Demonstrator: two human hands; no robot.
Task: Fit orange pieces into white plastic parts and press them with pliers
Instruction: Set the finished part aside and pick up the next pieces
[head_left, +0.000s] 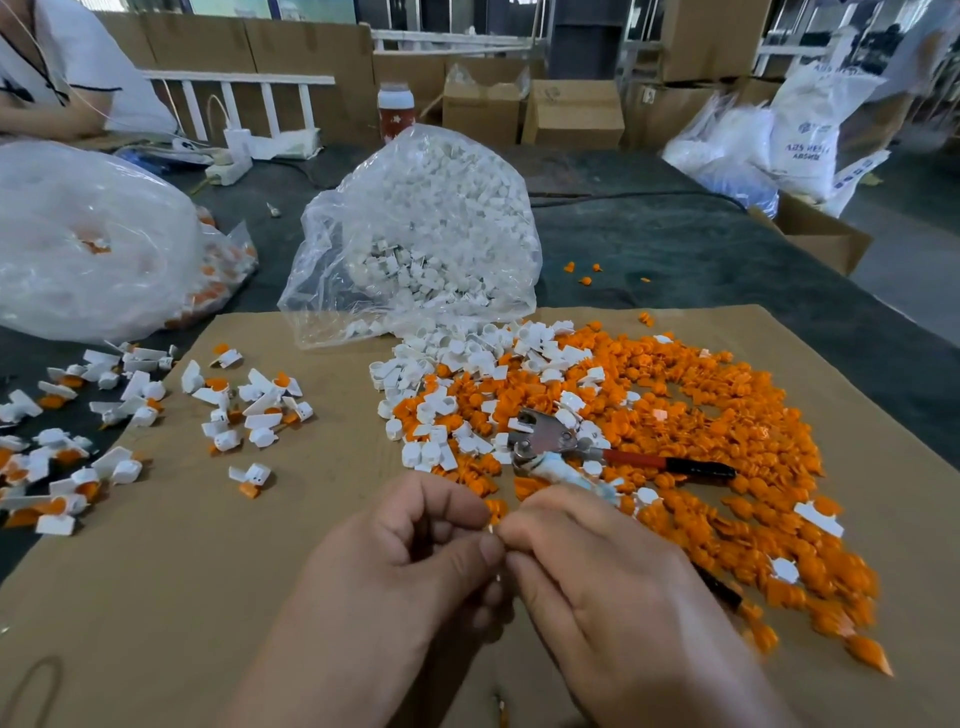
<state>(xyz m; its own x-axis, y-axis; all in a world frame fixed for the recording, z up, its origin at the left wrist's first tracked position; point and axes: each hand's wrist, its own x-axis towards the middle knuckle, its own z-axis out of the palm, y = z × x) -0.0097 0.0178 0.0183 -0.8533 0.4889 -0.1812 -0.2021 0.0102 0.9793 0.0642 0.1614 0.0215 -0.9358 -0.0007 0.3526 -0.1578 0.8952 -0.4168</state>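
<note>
At 6 o'clock, the left hand and right hand meet fingertip to fingertip, both curled and pinching a small white part that is mostly hidden. At 1 o'clock from them, the pliers lie on the heap of orange pieces, which is spread over the cardboard sheet.

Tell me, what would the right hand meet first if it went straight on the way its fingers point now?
The right hand points leftward: first comes the small white piece that both hands seem to pinch, then the left hand, whose fingertips look almost touching it.
</note>
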